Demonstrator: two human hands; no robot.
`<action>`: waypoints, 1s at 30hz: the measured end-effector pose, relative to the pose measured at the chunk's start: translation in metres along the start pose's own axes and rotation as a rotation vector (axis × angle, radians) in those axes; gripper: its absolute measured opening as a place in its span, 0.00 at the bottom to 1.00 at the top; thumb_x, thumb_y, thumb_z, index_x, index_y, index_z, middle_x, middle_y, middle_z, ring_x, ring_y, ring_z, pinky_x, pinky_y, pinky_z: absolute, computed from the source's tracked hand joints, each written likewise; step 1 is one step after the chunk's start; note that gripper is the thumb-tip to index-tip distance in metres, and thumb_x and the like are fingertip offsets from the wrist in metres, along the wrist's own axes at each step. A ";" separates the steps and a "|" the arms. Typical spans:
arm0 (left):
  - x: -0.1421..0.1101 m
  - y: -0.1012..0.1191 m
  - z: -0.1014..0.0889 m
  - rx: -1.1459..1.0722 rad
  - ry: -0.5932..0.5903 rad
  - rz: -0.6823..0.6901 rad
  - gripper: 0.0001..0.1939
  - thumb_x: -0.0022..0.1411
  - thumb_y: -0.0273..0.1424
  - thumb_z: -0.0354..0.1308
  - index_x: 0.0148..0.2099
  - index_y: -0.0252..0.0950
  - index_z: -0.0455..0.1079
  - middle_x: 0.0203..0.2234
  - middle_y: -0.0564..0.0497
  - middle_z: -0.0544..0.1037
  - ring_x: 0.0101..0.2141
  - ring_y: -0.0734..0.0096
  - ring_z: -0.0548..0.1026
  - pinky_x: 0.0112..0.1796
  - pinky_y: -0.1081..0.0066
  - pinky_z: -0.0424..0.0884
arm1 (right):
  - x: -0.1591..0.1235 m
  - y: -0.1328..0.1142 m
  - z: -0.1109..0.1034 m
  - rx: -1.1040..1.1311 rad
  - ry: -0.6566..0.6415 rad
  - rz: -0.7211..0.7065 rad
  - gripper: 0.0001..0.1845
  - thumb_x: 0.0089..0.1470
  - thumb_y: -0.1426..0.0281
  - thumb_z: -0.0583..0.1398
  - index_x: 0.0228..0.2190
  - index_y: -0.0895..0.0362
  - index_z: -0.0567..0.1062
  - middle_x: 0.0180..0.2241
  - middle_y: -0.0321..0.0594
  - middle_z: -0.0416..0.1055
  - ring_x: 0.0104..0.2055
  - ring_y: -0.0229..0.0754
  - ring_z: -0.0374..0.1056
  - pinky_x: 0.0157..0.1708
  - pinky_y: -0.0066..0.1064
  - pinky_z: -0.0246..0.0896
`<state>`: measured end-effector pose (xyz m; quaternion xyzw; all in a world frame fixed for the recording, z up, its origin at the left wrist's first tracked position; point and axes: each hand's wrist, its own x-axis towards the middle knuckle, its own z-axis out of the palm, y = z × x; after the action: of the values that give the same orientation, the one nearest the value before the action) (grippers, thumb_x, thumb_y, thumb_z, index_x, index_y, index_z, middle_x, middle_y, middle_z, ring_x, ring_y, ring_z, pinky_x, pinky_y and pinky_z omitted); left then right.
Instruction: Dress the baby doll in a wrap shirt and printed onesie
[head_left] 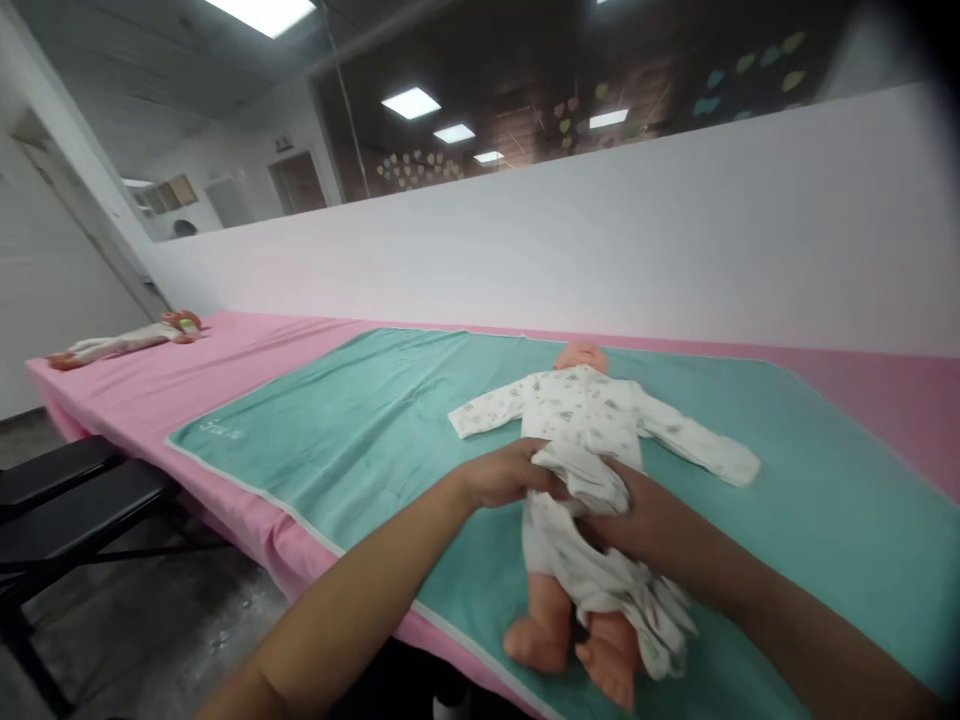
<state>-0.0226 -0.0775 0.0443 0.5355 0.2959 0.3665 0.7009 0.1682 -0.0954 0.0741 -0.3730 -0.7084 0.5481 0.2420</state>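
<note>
A baby doll [546,625] lies on its back on a green towel [390,420], with its head toward the wall and its bare feet toward me. It wears a white long-sleeved top [581,405] with small prints, arms spread to the sides. White baby pants [547,540] lie bunched around its waist and thighs. My left hand [510,475] is closed on the pants' fabric at the left of the waist. From the right, my right hand [634,510] grips the same bunched cloth, its fingers partly hidden in the folds.
Pink cloth [289,345] covers the long table beneath the towel. Another doll [127,343] lies at the far left end. Black folding chairs [90,510] stand at the left, and a white wall [540,250] with windows runs behind.
</note>
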 end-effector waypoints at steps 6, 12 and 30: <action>-0.008 0.016 0.027 0.185 0.042 0.001 0.23 0.46 0.28 0.65 0.46 0.29 0.69 0.38 0.44 0.75 0.40 0.62 0.72 0.41 0.67 0.68 | 0.006 0.023 -0.005 0.021 0.135 -0.122 0.20 0.46 0.70 0.55 0.43 0.55 0.71 0.36 0.38 0.72 0.37 0.43 0.66 0.36 0.33 0.61; -0.023 0.008 0.068 0.874 0.418 0.158 0.39 0.51 0.26 0.59 0.63 0.44 0.48 0.48 0.47 0.66 0.40 0.67 0.70 0.38 0.69 0.69 | 0.003 0.030 -0.003 0.034 0.180 -0.164 0.13 0.47 0.66 0.55 0.36 0.57 0.70 0.30 0.36 0.70 0.32 0.40 0.64 0.31 0.31 0.60; -0.100 -0.010 0.134 0.669 0.842 -0.130 0.12 0.52 0.30 0.54 0.42 0.36 0.65 0.27 0.55 0.72 0.27 0.72 0.69 0.26 0.76 0.62 | -0.015 0.011 0.006 -0.615 -0.047 -0.349 0.13 0.41 0.63 0.59 0.30 0.55 0.64 0.30 0.35 0.66 0.30 0.38 0.59 0.26 0.28 0.47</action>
<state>0.0319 -0.2337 0.0700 0.5168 0.6845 0.3909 0.3341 0.1757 -0.1095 0.0634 -0.2892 -0.8988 0.2678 0.1919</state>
